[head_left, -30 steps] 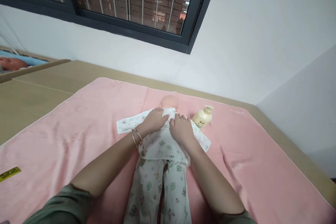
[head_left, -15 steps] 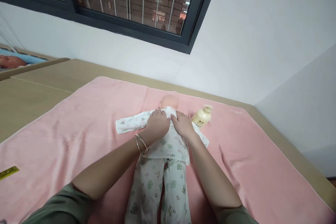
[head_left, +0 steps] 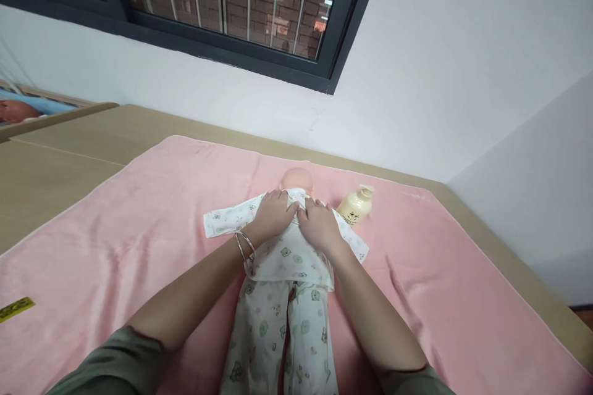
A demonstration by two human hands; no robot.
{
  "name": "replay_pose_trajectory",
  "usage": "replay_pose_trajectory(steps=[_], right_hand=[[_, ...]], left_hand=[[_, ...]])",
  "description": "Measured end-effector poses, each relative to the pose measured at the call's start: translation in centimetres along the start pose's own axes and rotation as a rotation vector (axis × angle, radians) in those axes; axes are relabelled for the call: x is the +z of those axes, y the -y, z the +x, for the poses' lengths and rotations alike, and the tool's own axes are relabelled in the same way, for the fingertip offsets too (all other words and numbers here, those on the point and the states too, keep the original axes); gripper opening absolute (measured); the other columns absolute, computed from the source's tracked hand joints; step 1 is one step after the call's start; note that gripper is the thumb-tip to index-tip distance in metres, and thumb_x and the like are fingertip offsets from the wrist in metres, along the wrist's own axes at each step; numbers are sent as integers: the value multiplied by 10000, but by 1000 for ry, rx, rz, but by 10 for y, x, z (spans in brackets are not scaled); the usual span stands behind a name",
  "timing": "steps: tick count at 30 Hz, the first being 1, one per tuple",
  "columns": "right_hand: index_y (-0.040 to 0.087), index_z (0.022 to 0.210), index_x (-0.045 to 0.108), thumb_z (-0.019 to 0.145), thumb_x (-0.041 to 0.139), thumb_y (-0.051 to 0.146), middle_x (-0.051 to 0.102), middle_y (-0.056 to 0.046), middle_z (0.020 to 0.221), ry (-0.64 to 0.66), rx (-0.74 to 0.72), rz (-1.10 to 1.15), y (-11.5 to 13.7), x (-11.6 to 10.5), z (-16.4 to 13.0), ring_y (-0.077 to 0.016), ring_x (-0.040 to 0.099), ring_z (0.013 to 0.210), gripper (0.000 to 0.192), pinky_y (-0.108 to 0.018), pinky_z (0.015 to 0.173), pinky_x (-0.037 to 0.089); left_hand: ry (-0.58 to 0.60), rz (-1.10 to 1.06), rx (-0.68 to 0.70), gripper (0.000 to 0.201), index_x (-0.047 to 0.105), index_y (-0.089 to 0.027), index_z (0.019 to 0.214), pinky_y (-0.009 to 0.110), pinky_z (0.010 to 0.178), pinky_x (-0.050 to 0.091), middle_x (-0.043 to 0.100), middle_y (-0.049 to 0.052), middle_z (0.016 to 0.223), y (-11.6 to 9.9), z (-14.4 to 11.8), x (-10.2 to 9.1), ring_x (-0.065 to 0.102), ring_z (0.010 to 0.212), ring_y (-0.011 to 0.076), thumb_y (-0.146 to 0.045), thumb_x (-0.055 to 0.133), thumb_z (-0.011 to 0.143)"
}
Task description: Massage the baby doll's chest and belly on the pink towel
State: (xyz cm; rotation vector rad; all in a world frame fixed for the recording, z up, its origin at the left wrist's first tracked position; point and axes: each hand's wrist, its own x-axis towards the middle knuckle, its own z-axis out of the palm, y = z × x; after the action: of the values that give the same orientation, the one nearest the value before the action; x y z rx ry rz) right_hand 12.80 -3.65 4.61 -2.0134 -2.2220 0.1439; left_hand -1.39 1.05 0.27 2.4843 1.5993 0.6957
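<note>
A baby doll (head_left: 296,179) lies on its back on a pink towel (head_left: 139,222), dressed in a white printed shirt (head_left: 287,256) and matching trousers (head_left: 282,333). My left hand (head_left: 272,215), with bangles on the wrist, rests on the doll's chest at the collar, fingers gripping the shirt front. My right hand (head_left: 319,225) lies beside it on the other half of the shirt, also pinching fabric near the neck. The two hands touch at the middle of the chest. The doll's sleeves spread out to both sides.
A cream pump bottle (head_left: 354,207) lies on the towel just right of the doll's shoulder. A yellow tag (head_left: 16,308) sits at the towel's left edge. The towel covers a tan table (head_left: 55,166) against a white wall under a barred window. Another doll (head_left: 16,111) lies far left.
Both hands stayed at the doll's collar, shifting a little along the shirt front and drawing together again. The doll and the bottle have not moved.
</note>
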Motion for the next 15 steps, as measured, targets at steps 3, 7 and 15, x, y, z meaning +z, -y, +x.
replay_pose_trajectory(steps=[3,7,15], right_hand=[[30,1484,471,1057,266,344,530,-222,1531,10,9,-10,-1,5,3,-360,425,1461,569,-528,1188,251],[2,1529,416,1054,271,324,504,-223,1552,8,36,-21,1,10,4,-367,395,1485,592,-538,1211,226],[10,1529,428,1039,285,308,507,-212,1555,-8,57,-7,3,12,5,-354,393,1478,591,-521,1240,193]], left_hand=[[-16,20,21,363,644,-140,1066,463,950,488,715,167,1046,-1,-1,1,653,1017,312,-376,370,1036],[-25,40,46,344,652,-148,1045,491,961,483,704,176,1054,-3,-3,0,639,1021,328,-356,378,1032],[-33,-32,-103,437,572,-120,1315,489,1134,416,656,186,1331,-7,-5,5,563,1295,332,-385,369,1034]])
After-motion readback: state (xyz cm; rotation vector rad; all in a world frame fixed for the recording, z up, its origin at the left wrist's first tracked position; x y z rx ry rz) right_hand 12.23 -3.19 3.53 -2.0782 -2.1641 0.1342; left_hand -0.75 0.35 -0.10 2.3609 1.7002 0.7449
